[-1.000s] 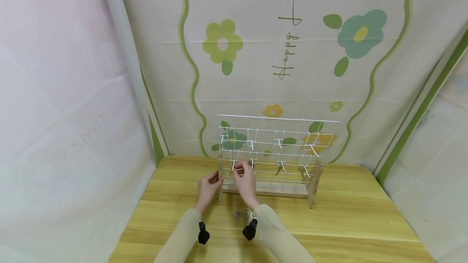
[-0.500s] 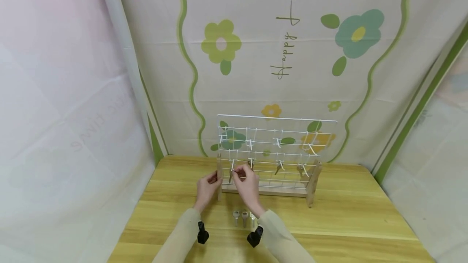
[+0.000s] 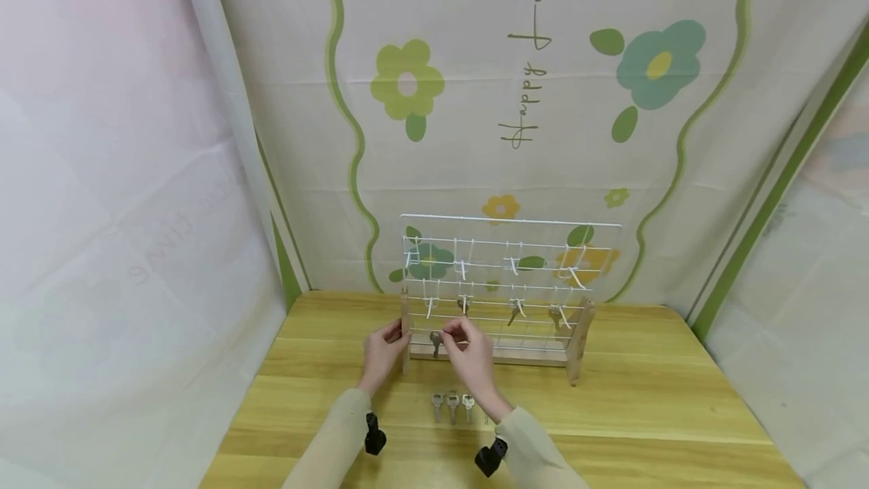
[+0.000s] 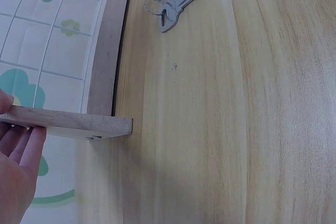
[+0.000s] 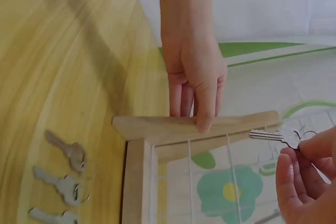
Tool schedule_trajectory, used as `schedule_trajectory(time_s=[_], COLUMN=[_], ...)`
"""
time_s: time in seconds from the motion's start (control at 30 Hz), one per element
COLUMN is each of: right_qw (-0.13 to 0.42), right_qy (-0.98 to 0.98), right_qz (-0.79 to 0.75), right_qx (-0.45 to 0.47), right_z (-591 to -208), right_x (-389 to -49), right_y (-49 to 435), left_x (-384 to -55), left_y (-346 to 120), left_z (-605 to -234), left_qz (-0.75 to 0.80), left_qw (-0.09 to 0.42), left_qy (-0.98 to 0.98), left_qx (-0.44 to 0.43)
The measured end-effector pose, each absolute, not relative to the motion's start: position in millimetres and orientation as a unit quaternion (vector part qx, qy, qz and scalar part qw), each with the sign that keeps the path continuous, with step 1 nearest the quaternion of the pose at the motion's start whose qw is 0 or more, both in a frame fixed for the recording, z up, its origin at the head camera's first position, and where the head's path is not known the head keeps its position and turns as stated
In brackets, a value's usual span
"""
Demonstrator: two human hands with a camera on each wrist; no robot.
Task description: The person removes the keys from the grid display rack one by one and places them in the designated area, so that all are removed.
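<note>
the right hand [image 3: 468, 345] pinches a silver key [image 3: 436, 339] between thumb and fingertips [image 5: 315, 148], the blade sticking out to the left, in front of the lowest wires of the rack [image 3: 502, 278] near its left end. in the right wrist view the key [image 5: 273, 136] lies level, its tip close to the wooden post [image 5: 194, 125], with the fingers curled round its head.

the left hand [image 3: 383, 349] grips that left wooden post [image 3: 406, 338] of the rack, fingers wrapped over its front and the thumb behind; in the left wrist view only the fingertips [image 4: 21, 150] show, pressed against the underside of the wooden foot [image 4: 79, 124].

the rack is a white wire grid standing upright on a wooden base, with a wooden post at each end. small white hooks sit on its wires, and a few more keys hang from the second row: one near the middle left [image 3: 464, 303], one at the centre [image 3: 517, 312] and one toward the right [image 3: 557, 315].

on the table [image 3: 645, 413], just in front of the rack and between the two forearms, three loose keys [image 3: 451, 404] lie side by side, heads away from the person.

behind the table hangs a pale cloth [image 3: 543, 96] printed with flowers, green wavy lines and the words "happy life".
</note>
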State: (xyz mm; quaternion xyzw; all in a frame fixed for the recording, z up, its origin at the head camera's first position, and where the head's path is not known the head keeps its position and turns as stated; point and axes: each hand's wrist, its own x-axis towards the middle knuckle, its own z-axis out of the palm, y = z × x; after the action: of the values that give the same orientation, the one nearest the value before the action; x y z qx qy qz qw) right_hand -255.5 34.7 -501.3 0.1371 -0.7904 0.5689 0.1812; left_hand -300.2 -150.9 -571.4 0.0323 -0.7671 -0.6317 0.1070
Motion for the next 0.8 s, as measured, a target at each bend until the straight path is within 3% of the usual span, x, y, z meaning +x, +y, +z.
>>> schedule_trajectory(time_s=[0.37, 0.8], right_qw=[0.178, 0.095], right_qy=[-0.820, -0.858], right_qz=[0.532, 0.502], right_qx=[0.111, 0.053], right_z=[-541.2, -580.6], right_x=[-246.2, -239.5], right_y=[79.0, 132.7], left_x=[-299.7, -295.9], left_y=[-152.2, -151.4], left_z=[-573.1, -564.8], left_qz=[-0.642, -0.640], left_qw=[0.109, 0.112], left_qy=[-0.759, -0.760], left_qx=[0.016, 0.018])
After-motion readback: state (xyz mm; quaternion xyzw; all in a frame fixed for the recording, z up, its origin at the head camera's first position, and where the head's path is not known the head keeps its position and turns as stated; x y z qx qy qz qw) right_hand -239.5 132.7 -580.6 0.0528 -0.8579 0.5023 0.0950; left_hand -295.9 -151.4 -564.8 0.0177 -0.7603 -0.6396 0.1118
